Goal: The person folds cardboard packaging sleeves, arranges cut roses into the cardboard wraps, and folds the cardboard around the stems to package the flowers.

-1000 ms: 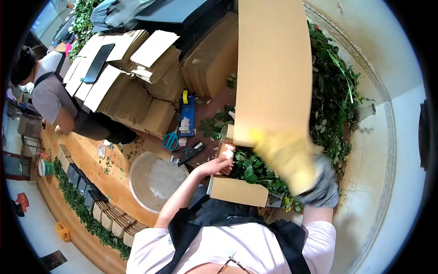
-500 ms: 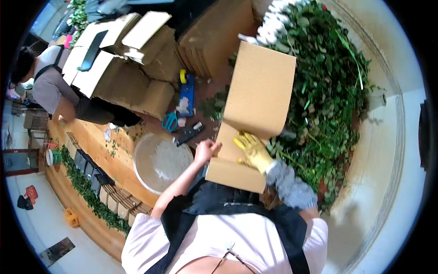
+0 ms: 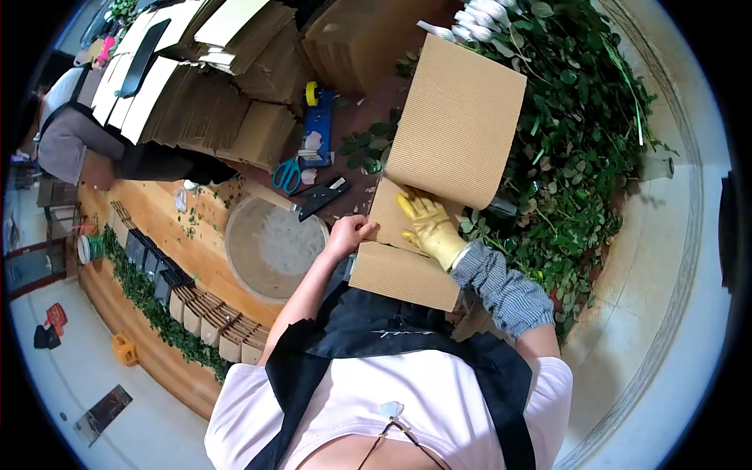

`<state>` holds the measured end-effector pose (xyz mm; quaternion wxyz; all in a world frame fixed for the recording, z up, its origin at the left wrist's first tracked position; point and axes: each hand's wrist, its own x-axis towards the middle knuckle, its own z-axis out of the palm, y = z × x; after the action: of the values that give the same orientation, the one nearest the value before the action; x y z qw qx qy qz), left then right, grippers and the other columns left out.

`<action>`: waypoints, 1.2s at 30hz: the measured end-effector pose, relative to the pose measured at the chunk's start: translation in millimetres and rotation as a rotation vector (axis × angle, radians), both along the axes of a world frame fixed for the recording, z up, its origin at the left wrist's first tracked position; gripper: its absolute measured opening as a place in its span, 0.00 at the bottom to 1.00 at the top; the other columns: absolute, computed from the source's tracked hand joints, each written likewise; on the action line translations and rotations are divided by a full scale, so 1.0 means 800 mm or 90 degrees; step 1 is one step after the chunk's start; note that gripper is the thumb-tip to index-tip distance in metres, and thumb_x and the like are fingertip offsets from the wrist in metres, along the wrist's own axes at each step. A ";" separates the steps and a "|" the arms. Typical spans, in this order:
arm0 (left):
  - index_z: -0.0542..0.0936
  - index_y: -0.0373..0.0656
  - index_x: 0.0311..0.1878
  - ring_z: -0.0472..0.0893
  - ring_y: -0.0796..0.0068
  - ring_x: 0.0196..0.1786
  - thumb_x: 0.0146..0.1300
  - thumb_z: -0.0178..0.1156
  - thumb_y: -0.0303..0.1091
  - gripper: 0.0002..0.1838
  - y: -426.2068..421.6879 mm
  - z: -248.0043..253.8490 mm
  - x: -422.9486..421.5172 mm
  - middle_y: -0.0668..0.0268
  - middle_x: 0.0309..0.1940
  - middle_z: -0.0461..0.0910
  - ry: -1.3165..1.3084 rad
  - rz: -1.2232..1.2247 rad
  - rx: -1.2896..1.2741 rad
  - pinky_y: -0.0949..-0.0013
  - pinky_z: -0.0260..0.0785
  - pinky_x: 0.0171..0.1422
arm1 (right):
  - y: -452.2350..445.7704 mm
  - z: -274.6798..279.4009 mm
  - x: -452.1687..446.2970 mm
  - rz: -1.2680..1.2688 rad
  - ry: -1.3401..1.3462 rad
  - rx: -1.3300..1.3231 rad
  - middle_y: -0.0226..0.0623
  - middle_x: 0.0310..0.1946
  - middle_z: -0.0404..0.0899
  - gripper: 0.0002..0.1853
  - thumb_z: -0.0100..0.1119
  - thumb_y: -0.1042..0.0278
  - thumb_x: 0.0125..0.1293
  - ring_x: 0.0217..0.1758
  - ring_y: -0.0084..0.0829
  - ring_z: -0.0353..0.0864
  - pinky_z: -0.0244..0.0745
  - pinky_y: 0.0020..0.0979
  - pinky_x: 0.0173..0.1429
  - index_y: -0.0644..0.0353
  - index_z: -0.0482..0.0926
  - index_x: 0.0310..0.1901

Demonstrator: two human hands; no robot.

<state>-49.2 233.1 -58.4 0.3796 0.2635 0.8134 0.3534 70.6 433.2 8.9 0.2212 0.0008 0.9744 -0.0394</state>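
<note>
A ribbed brown corrugated cardboard sheet (image 3: 462,117) lies in front of me, creased into sections, its far panel raised and its near flap (image 3: 405,278) against my apron. My left hand (image 3: 349,235) is bare, and its curled fingers close on the sheet's left edge; the fingertips are partly hidden. In a yellow glove, my right hand (image 3: 431,227) rests on the middle section with fingers stretched out and slightly spread. To the right of the sheet is a big heap of leafy green stems (image 3: 568,157), with white-wrapped flower heads (image 3: 479,19) at its far end.
Teal scissors (image 3: 287,175), a black stapler-like tool (image 3: 323,199) and a blue tape dispenser (image 3: 317,129) lie left of the sheet. Stacked cardboard (image 3: 227,110) stands beyond. A round tub (image 3: 235,251) is on the floor at left. Another person (image 3: 74,145) bends at far left.
The view has shifted, so the table items appear higher and further left. My left hand stays at the sheet's left edge, and the gloved right hand remains pressed on its middle section.
</note>
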 end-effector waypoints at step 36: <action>0.60 0.36 0.73 0.72 0.72 0.63 0.58 0.72 0.35 0.43 -0.083 0.138 -0.123 0.60 0.64 0.71 -0.331 -0.088 0.242 0.67 0.69 0.63 | 0.005 -0.036 0.013 -0.073 0.044 -0.087 0.40 0.79 0.52 0.41 0.51 0.62 0.68 0.78 0.50 0.56 0.54 0.43 0.78 0.50 0.45 0.79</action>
<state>-147.5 166.9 52.1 0.5413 0.2851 0.5889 0.5281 80.7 437.0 -19.6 0.1842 0.0403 0.9749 -0.1185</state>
